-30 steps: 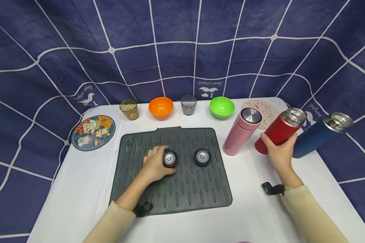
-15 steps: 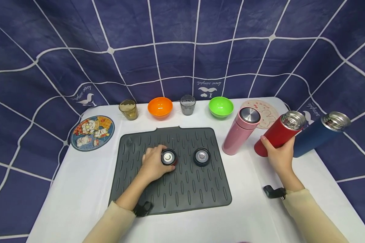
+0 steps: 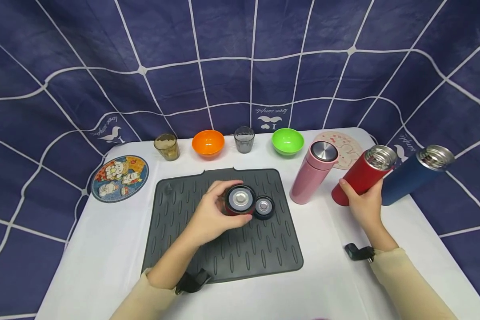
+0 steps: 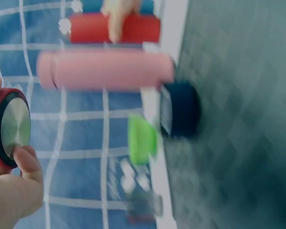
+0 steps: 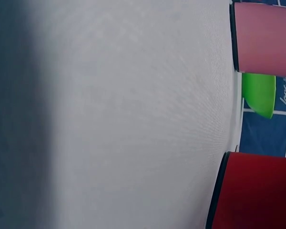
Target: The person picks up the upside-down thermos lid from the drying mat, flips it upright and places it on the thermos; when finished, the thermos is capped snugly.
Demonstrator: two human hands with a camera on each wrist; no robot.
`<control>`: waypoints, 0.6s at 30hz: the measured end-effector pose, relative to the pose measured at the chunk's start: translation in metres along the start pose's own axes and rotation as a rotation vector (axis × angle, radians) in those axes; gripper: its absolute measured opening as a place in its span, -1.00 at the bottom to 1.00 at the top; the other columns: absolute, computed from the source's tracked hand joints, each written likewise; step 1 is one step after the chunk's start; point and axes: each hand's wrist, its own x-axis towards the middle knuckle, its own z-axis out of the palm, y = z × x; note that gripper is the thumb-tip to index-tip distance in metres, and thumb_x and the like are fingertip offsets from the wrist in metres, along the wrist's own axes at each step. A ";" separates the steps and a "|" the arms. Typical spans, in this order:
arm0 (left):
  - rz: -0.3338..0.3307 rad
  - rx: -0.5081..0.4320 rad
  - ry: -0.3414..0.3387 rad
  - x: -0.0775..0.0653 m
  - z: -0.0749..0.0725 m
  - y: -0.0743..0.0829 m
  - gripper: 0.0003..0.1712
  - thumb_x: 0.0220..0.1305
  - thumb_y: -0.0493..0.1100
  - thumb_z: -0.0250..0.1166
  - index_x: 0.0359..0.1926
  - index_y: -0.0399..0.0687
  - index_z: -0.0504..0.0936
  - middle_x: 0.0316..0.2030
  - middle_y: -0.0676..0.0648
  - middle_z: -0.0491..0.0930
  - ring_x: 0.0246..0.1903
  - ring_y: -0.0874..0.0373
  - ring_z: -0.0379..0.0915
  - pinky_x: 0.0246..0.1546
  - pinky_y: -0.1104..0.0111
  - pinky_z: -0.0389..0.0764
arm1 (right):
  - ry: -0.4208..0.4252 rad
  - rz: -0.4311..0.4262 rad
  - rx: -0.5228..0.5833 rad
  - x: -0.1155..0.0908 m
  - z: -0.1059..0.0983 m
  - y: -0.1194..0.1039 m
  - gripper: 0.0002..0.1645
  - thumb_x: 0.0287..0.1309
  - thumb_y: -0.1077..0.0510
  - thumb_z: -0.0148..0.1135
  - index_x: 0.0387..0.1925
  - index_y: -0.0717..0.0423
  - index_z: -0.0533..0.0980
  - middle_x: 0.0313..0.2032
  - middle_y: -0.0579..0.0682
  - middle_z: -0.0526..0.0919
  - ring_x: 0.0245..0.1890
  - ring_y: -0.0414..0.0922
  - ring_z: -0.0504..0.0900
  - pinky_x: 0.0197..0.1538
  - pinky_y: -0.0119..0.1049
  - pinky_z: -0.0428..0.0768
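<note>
Over the grey drying mat (image 3: pixel 224 258), my left hand (image 3: pixel 206 220) holds a red-and-black bottle lid (image 3: pixel 241 198) between thumb and fingers, silvery underside facing up. The left wrist view shows its brushed-metal top (image 4: pixel 16 125) and my fingertips at the edge. A dark blue lid (image 3: pixel 265 208) rests on the mat, partly overlapped by the held one in the head view. My right hand (image 3: pixel 368 206) grips a red thermos (image 3: pixel 363 171), whose steel mouth is uncovered. Only the thermos's lower part (image 5: pixel 257 195) shows in the right wrist view; the hand is outside it.
An uncovered blue thermos (image 3: pixel 410 180) stands right of the red one; a pink thermos (image 3: pixel 313 175), capped, stands left. Along the back are an amber glass (image 3: pixel 167 148), orange bowl (image 3: pixel 208 144), grey glass (image 3: pixel 244 141) and green bowl (image 3: pixel 288 142). Round mats (image 3: pixel 120 178) lie at both sides.
My left hand has lifted the red lid off the mat and moved it slightly right, toward the dark blue lid. The right hand still grips the red thermos.
</note>
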 end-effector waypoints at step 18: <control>0.253 0.136 -0.161 0.061 0.109 0.088 -0.05 -0.03 0.13 0.44 0.38 0.17 0.22 0.14 0.17 0.34 0.08 0.40 0.27 0.04 0.54 0.43 | 0.033 -0.092 0.053 -0.016 -0.003 -0.026 -0.10 0.03 0.22 0.33 0.32 -0.13 0.06 0.17 -0.03 0.38 0.17 -0.27 0.35 0.25 -0.28 0.36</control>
